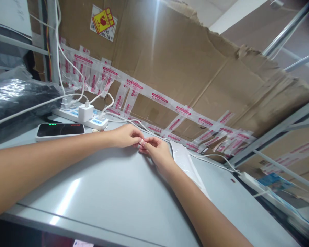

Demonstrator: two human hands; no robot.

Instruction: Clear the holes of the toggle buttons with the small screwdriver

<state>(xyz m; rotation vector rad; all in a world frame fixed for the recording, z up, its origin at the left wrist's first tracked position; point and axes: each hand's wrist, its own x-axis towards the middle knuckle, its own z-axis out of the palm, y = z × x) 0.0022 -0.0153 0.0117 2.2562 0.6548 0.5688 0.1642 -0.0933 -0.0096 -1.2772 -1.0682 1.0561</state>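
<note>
A small white item (141,141) is held over the rear of the table (100,192); its details cannot be made out. It is pinched by the fingertips of the left hand (127,136) and right hand (158,151). Beside the right wrist, a white packet (186,164) is noted; at left, a black-topped device (60,130) is seen near a power strip (100,124).

1 head-worn camera is looking forward and down, tilted, across the near tabletop (98,199) toward cardboard (149,51).
</note>
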